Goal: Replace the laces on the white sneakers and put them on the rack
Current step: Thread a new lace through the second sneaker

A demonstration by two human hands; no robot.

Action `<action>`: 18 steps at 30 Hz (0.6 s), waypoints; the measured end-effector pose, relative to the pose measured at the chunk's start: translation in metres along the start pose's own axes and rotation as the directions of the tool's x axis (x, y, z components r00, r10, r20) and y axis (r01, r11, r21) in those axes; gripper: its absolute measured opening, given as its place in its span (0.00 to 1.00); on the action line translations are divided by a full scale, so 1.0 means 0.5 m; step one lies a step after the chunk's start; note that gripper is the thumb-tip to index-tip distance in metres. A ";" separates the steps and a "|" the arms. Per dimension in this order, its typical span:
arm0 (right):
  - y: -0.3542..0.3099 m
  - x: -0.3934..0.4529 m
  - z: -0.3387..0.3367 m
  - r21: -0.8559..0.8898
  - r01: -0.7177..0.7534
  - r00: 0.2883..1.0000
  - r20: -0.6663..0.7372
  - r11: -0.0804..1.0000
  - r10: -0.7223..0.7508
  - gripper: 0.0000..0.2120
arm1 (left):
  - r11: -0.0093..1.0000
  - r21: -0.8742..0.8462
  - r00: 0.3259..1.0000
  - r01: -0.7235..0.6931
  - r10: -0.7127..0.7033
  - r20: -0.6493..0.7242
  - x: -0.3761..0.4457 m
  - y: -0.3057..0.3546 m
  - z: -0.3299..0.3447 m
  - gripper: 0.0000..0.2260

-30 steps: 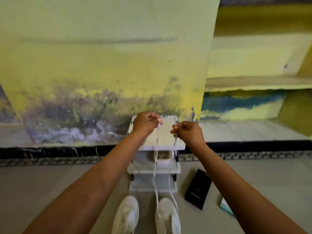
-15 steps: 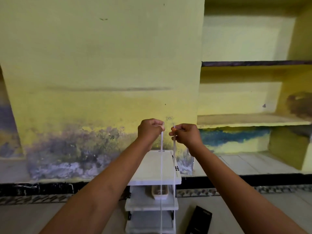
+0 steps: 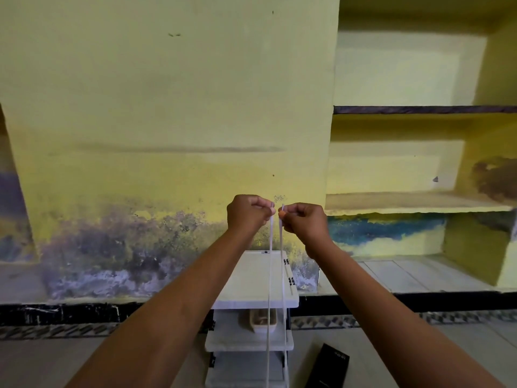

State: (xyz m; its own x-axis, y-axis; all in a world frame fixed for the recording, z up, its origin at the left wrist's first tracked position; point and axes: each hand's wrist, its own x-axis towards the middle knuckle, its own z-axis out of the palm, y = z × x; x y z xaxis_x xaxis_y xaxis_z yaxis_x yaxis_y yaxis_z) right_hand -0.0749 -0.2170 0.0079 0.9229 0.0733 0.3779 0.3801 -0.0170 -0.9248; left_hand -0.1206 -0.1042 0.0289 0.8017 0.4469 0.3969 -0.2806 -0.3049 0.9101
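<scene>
A yellow plastered wall (image 3: 167,107) fills ten to twelve o'clock, its paint flaking purple-grey at nine. Recessed yellow wall shelves (image 3: 419,203) sit at two to three. A black skirting band (image 3: 56,313) edges the pale floor (image 3: 42,362) at seven.

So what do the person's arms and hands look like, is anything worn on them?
Nothing is worn that shows: the left hand and right hand are bare, with no gloves, rings or watch visible, and both forearms are bare with no sleeves in view.
</scene>
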 end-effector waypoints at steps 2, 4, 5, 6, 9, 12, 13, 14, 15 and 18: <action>-0.003 0.002 0.002 0.007 0.001 1.000 -0.003 1.000 -0.001 0.04 | 1.000 0.022 1.000 -0.020 0.021 -0.009 0.006 0.003 -0.003 0.03; -0.006 0.004 0.004 0.008 0.005 1.000 -0.010 1.000 -0.005 0.03 | 0.997 0.057 0.999 -0.043 0.044 -0.017 0.014 0.006 -0.010 0.03; -0.009 0.004 0.005 0.011 0.006 1.000 -0.013 1.000 -0.006 0.03 | 0.996 0.071 0.998 -0.048 0.050 -0.024 0.018 0.008 -0.015 0.03; -0.009 0.003 0.007 0.015 0.002 1.000 -0.015 1.000 -0.002 0.02 | 0.996 0.075 0.998 -0.049 0.052 -0.032 0.022 0.007 -0.021 0.03; -0.010 -0.001 0.011 0.049 -0.023 1.000 -0.010 0.999 0.023 0.02 | 0.999 0.027 0.999 -0.030 0.031 -0.038 0.031 0.002 -0.037 0.03; -0.003 -0.008 0.018 0.074 -0.059 0.998 0.014 0.996 0.058 0.03 | 1.000 -0.005 1.000 -0.011 0.011 -0.017 0.030 -0.012 -0.041 0.03; 0.002 -0.011 0.021 0.071 -0.065 0.998 0.019 0.995 0.064 0.03 | 1.000 -0.010 1.000 -0.007 0.006 -0.006 0.027 -0.018 -0.041 0.03; 0.006 -0.013 0.022 0.068 -0.066 0.998 0.019 0.995 0.065 0.04 | 1.000 -0.018 1.000 -0.001 0.001 0.005 0.023 -0.023 -0.039 0.03; 0.010 -0.015 0.023 0.063 -0.060 0.998 0.016 0.996 0.060 0.05 | 1.000 -0.026 1.000 0.007 -0.006 0.013 0.020 -0.028 -0.036 0.03; 0.017 -0.008 0.024 -0.008 0.002 1.000 -0.001 1.000 -0.002 0.02 | 0.999 -0.036 0.999 0.015 -0.014 0.030 0.014 -0.037 -0.031 0.02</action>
State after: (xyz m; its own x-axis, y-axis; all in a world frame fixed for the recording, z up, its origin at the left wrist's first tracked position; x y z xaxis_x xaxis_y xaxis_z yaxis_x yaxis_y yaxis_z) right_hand -0.0761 -0.2052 -0.0021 0.9224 0.0719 0.3795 0.3821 -0.0245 -0.9238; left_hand -0.1181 -0.0823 0.0169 0.8211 0.4255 0.3804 -0.2876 -0.2673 0.9197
